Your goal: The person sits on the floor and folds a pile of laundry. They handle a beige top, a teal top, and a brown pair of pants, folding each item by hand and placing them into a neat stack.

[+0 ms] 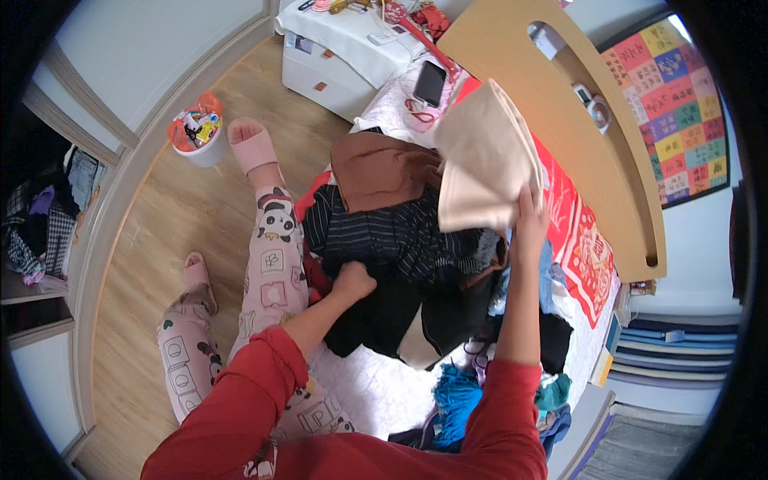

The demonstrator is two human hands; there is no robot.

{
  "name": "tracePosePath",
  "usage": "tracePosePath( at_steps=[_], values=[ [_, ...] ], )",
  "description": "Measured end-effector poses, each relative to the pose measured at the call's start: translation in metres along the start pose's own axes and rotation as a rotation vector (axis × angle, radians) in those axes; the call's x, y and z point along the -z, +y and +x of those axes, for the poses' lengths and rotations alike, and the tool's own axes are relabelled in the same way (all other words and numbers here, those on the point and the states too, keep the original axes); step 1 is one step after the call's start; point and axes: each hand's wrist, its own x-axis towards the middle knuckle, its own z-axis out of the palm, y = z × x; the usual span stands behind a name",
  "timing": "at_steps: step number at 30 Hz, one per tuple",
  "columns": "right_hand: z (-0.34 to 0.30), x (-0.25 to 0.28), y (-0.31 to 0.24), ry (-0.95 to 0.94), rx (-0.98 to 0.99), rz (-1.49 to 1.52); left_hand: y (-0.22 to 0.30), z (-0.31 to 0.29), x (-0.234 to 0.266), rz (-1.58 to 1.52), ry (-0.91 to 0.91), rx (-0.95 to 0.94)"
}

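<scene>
My right hand grips the lower edge of a folded beige cloth, lifted over the far right side of a clothes pile. On the pile's near left side rests my left hand, its fingers curled in against the fabric; whatever they hold is hidden. Around that hand lie a black garment with thin white stripes and a plain black garment. A brown garment is spread across the far end of the heap. A beige piece shows among the black cloth.
The pile sits on a bed with a pale cover and red patterned cloth. A phone lies near the wooden headboard. Blue fringed fabric is close to my right arm. A white bin stands on the floor.
</scene>
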Motion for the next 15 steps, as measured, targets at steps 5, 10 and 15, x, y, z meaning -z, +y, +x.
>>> tracePosePath(
  at_steps=[5,10,15],
  values=[
    [-0.191,0.106,-0.002,-0.457,0.105,-0.384,-0.032,-0.014,-0.010,-0.110,0.140,-0.385],
    [-0.340,0.094,0.033,-1.115,0.167,-0.445,-0.029,-0.074,0.009,-0.535,-0.023,-0.175],
    [-0.388,0.063,0.025,-0.992,-0.122,-0.161,-0.065,-0.181,0.039,-0.438,-0.155,-0.327]
  ],
)
